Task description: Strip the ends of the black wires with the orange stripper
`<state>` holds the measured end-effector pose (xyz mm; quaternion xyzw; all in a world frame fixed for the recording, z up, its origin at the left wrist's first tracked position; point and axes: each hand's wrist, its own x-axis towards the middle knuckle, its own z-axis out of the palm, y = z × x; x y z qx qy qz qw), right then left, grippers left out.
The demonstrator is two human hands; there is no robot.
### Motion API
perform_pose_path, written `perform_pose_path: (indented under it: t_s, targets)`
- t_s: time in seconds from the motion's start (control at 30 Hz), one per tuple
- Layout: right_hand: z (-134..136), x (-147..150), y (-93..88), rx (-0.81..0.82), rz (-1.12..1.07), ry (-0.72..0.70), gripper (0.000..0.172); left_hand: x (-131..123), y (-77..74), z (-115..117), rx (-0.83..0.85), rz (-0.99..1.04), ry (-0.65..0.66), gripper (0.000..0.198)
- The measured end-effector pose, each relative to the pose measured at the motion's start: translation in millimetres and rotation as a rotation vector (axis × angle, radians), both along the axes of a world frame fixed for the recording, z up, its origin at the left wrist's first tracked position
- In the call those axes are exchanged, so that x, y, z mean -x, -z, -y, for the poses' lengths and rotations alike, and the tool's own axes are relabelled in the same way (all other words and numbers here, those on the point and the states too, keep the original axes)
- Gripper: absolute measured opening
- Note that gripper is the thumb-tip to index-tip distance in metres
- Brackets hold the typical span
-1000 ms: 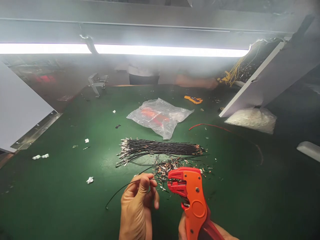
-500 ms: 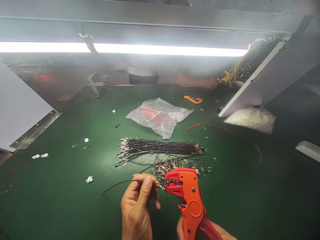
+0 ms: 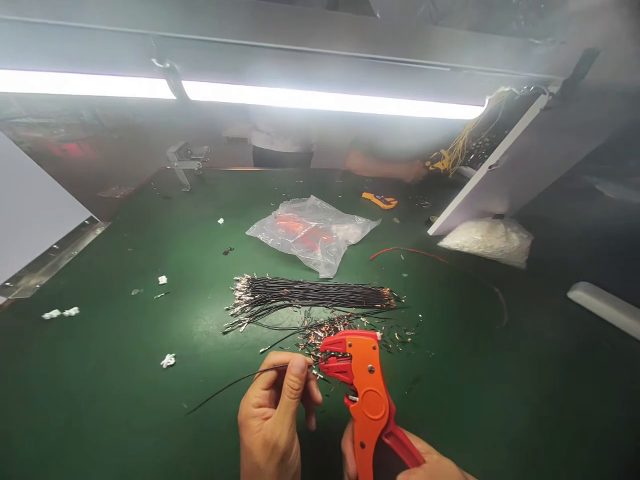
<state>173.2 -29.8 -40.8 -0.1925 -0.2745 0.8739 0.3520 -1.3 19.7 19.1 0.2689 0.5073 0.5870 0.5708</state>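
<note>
My left hand (image 3: 273,417) pinches a thin black wire (image 3: 230,385) between thumb and fingers, with its right end at the jaws of an orange wire stripper (image 3: 367,393). My right hand (image 3: 400,460) grips the stripper's handles at the bottom edge and is mostly hidden behind them. Just beyond the stripper lies a bundle of black wires (image 3: 310,297) with metal ends, and a scatter of cut copper bits (image 3: 340,328).
A clear plastic bag (image 3: 313,233) with red parts lies mid-table on the green mat (image 3: 100,373). A red wire (image 3: 415,252), a white bag (image 3: 487,240) and a tilted white panel (image 3: 495,167) are at the right. Another person's arm (image 3: 385,165) works at the far edge.
My left hand has drawn the black wire leftward, away from the stripper's jaws. Both hands and the stripper have shifted slightly left and down in view.
</note>
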Motion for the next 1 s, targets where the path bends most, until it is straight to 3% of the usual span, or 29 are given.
perform_pose_path:
  t_s: [0.13,0.37,0.57,0.8,1.0]
  targets:
    - [-1,7,8.6,0.008,-0.016,0.004,0.045,1,-0.3,-1,0.006,0.009,0.026,0.039]
    - [4,9,3.8,0.075,-0.033,-0.016,0.051,1,-1.8,2,-0.007,0.008,0.051,0.037]
    - [11,4,-5.5,0.137,0.016,0.043,0.033,1,-0.7,2,-0.020,0.010,0.048,0.035]
    - [7,10,1.2,0.055,-0.058,0.007,0.038,2,1.6,2,-0.035,0.020,0.072,0.036]
    - [7,12,-5.1,0.045,-0.109,0.006,0.045,1,-1.3,5,-0.042,0.034,0.074,0.040]
